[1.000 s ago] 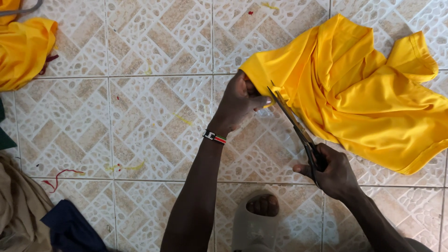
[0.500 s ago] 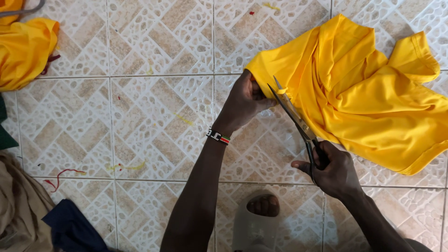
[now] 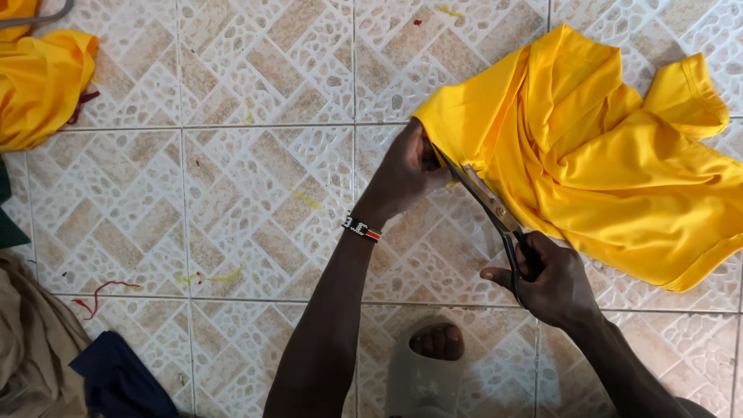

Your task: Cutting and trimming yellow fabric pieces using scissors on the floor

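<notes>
While the yellow cloth (image 3: 611,178) lay on the tiled floor (image 3: 232,193), the left hand (image 3: 402,174) pinched its near-left edge and the right hand (image 3: 553,282) gripped scissors (image 3: 491,209) along that edge, blades nearly closed.

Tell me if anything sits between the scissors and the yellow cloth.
Nothing visible does. The scissors, held in the right hand, already meet the edge of the yellow cloth, which the left hand pinches at that edge. Only bare tiled floor lies around.

crumpled yellow garment (image 3: 604,170) on tiled floor, scissors (image 3: 491,207) slicing its left edge.
</notes>
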